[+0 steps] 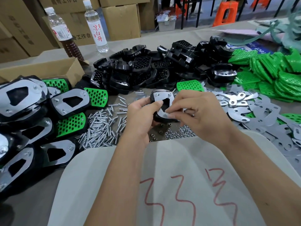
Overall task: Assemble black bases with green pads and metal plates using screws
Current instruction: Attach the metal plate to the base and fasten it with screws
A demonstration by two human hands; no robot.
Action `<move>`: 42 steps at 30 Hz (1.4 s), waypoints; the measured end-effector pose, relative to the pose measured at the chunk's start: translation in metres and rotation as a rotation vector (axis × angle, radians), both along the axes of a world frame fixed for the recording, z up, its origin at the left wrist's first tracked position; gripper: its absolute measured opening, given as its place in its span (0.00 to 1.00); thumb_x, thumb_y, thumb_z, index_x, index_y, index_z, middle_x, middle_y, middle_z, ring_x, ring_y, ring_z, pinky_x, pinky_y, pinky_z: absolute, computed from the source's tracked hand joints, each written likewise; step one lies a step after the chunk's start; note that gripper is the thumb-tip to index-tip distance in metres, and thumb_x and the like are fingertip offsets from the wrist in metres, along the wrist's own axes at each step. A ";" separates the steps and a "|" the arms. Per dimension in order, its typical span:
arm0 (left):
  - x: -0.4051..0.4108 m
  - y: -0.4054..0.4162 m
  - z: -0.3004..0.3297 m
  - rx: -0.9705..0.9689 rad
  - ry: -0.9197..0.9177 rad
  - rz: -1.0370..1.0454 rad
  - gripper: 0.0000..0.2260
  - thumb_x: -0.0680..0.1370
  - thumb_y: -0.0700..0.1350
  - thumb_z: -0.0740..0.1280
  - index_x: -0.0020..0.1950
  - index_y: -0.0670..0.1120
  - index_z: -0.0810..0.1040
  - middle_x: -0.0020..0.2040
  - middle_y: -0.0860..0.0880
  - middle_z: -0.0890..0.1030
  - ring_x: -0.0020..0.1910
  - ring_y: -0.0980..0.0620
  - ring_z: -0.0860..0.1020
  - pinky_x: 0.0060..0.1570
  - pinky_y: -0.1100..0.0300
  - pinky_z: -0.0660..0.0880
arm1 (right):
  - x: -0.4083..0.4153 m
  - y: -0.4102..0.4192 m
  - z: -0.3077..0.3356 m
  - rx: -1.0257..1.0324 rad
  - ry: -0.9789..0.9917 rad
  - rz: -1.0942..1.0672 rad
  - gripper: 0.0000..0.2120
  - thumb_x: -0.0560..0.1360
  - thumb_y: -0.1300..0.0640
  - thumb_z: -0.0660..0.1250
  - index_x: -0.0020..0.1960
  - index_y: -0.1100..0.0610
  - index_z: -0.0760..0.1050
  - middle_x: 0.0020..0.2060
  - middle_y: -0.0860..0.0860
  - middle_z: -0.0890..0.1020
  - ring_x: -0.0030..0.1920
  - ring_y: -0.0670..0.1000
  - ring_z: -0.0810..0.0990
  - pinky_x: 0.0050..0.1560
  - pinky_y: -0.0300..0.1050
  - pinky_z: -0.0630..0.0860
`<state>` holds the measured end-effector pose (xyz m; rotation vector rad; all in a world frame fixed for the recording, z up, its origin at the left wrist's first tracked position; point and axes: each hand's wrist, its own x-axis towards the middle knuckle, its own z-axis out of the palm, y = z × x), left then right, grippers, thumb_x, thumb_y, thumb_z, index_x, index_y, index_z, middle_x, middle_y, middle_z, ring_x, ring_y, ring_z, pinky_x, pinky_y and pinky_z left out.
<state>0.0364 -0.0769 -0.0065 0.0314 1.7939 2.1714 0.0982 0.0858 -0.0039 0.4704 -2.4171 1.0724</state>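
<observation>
The left hand grips a black base with a metal plate on top, held above the desk near the screws. The right hand pinches at the plate's near edge; what its fingertips hold cannot be told. Green pads lie heaped at right.

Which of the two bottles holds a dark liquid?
The left bottle, beside the cardboard box: its lower part is dark brown. The right bottle, with red characters, is clear throughout.
</observation>
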 end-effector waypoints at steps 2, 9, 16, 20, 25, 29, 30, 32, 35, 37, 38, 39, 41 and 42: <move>0.000 0.001 -0.001 -0.015 0.018 -0.014 0.07 0.80 0.37 0.70 0.56 0.42 0.86 0.43 0.45 0.87 0.35 0.50 0.83 0.34 0.59 0.81 | -0.001 -0.001 -0.002 -0.059 -0.023 -0.023 0.04 0.75 0.61 0.78 0.43 0.60 0.85 0.38 0.49 0.79 0.38 0.51 0.79 0.37 0.55 0.80; 0.002 0.004 -0.004 -0.050 0.052 0.016 0.06 0.80 0.39 0.71 0.56 0.42 0.86 0.43 0.46 0.86 0.34 0.51 0.81 0.32 0.61 0.77 | -0.003 -0.014 -0.008 -0.099 0.065 -0.153 0.12 0.72 0.58 0.81 0.36 0.60 0.80 0.34 0.49 0.77 0.35 0.49 0.73 0.36 0.40 0.69; 0.002 0.001 -0.002 0.025 0.034 0.056 0.04 0.80 0.38 0.70 0.51 0.41 0.86 0.40 0.46 0.86 0.34 0.51 0.83 0.31 0.61 0.77 | 0.000 -0.016 -0.010 -0.265 0.092 -0.152 0.05 0.75 0.62 0.78 0.41 0.59 0.85 0.38 0.50 0.81 0.39 0.52 0.79 0.35 0.49 0.76; 0.002 0.001 -0.001 0.016 0.021 0.114 0.04 0.80 0.38 0.71 0.50 0.42 0.86 0.37 0.50 0.86 0.31 0.55 0.82 0.28 0.64 0.75 | 0.001 -0.012 -0.010 -0.245 0.158 -0.223 0.06 0.75 0.62 0.76 0.40 0.58 0.83 0.37 0.47 0.81 0.40 0.52 0.80 0.31 0.50 0.76; 0.002 0.002 0.000 -0.044 0.074 0.159 0.05 0.79 0.37 0.72 0.47 0.47 0.84 0.35 0.53 0.86 0.30 0.58 0.82 0.26 0.67 0.74 | 0.002 -0.014 -0.012 -0.164 0.105 -0.231 0.06 0.74 0.65 0.76 0.40 0.58 0.84 0.37 0.49 0.84 0.39 0.51 0.82 0.31 0.53 0.78; 0.002 0.002 0.001 -0.082 0.105 0.163 0.07 0.79 0.37 0.72 0.44 0.48 0.84 0.32 0.54 0.85 0.28 0.59 0.81 0.26 0.67 0.74 | 0.004 -0.015 -0.013 -0.273 -0.003 -0.203 0.06 0.73 0.66 0.77 0.40 0.58 0.84 0.37 0.50 0.85 0.35 0.56 0.84 0.32 0.59 0.81; 0.002 0.002 0.001 -0.082 0.106 0.162 0.08 0.79 0.36 0.72 0.44 0.48 0.84 0.32 0.54 0.85 0.27 0.59 0.80 0.25 0.67 0.74 | 0.005 -0.015 -0.013 -0.298 -0.039 -0.186 0.06 0.73 0.66 0.78 0.40 0.58 0.84 0.37 0.50 0.85 0.34 0.57 0.84 0.33 0.60 0.81; 0.002 0.001 0.000 -0.085 0.113 0.154 0.08 0.79 0.36 0.72 0.43 0.48 0.84 0.32 0.54 0.84 0.27 0.58 0.80 0.25 0.67 0.74 | 0.005 -0.016 -0.012 -0.342 -0.086 -0.164 0.07 0.72 0.67 0.79 0.42 0.59 0.83 0.37 0.51 0.84 0.35 0.58 0.85 0.35 0.60 0.83; 0.003 0.001 -0.001 -0.115 0.148 0.120 0.07 0.78 0.38 0.72 0.45 0.49 0.85 0.34 0.52 0.85 0.29 0.58 0.81 0.26 0.66 0.74 | 0.005 -0.017 -0.010 -0.371 -0.076 -0.167 0.07 0.70 0.66 0.81 0.44 0.60 0.85 0.35 0.50 0.84 0.35 0.55 0.85 0.36 0.58 0.84; 0.003 0.002 -0.001 -0.119 0.158 0.099 0.06 0.78 0.38 0.71 0.47 0.48 0.86 0.35 0.51 0.86 0.30 0.57 0.81 0.27 0.66 0.74 | 0.004 -0.017 -0.010 -0.362 -0.078 -0.177 0.06 0.69 0.65 0.81 0.44 0.60 0.86 0.34 0.49 0.84 0.34 0.54 0.85 0.36 0.58 0.83; 0.003 0.002 -0.002 -0.115 0.154 0.094 0.06 0.78 0.38 0.71 0.48 0.47 0.86 0.35 0.51 0.86 0.30 0.56 0.81 0.27 0.66 0.74 | 0.003 -0.017 -0.011 -0.358 -0.080 -0.172 0.05 0.70 0.64 0.81 0.43 0.60 0.86 0.34 0.49 0.83 0.35 0.55 0.84 0.36 0.59 0.82; 0.002 0.002 -0.002 -0.108 0.147 0.092 0.05 0.79 0.38 0.71 0.48 0.47 0.86 0.35 0.51 0.86 0.29 0.56 0.81 0.27 0.65 0.74 | 0.002 -0.017 -0.011 -0.350 -0.079 -0.167 0.04 0.70 0.64 0.81 0.42 0.60 0.87 0.34 0.50 0.82 0.35 0.57 0.83 0.36 0.59 0.81; 0.002 0.002 -0.001 -0.095 0.130 0.092 0.05 0.79 0.37 0.72 0.49 0.46 0.85 0.35 0.51 0.85 0.29 0.56 0.81 0.27 0.64 0.75 | 0.000 -0.016 -0.012 -0.323 -0.064 -0.174 0.04 0.69 0.62 0.82 0.41 0.59 0.87 0.34 0.52 0.81 0.36 0.59 0.79 0.35 0.59 0.78; 0.002 0.001 -0.001 -0.090 0.122 0.089 0.05 0.79 0.37 0.72 0.50 0.46 0.85 0.34 0.51 0.85 0.29 0.55 0.81 0.27 0.64 0.75 | 0.000 -0.016 -0.012 -0.317 -0.060 -0.167 0.04 0.70 0.62 0.82 0.41 0.59 0.87 0.34 0.53 0.81 0.36 0.60 0.78 0.35 0.59 0.78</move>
